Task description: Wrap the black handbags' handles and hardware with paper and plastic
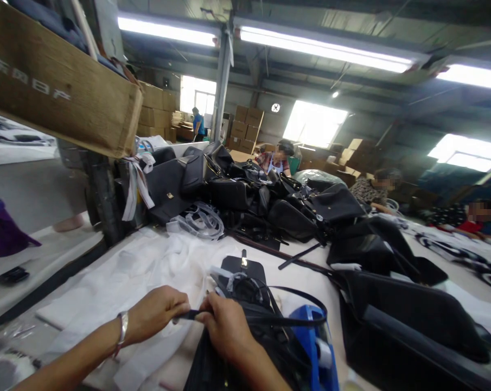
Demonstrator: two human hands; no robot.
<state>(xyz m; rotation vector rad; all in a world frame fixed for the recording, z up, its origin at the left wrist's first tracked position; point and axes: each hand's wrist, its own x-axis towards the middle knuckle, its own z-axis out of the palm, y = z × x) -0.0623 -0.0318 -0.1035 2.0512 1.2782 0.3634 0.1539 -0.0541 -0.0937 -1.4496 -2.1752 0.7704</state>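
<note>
My left hand (pixel 155 312) and my right hand (pixel 224 326) are both closed, pinching a thin black strap (pixel 188 314) between them. The strap runs right in a loop (pixel 302 320) over a black handbag (pixel 245 293) lying in front of me on white cloth (pixel 147 271). The bag's flap with a small metal clasp (pixel 244 262) points away from me. A silver bracelet (pixel 123 328) sits on my left wrist. A blue tape dispenser (pixel 314 342) stands just right of my right hand.
A heap of black handbags (pixel 269 201) fills the table's middle, with more bags (pixel 408 315) at right. A cardboard box (pixel 62 87) hangs at upper left. Clear plastic wrap (pixel 198 220) lies near the heap. Other people (pixel 371 190) sit across the table.
</note>
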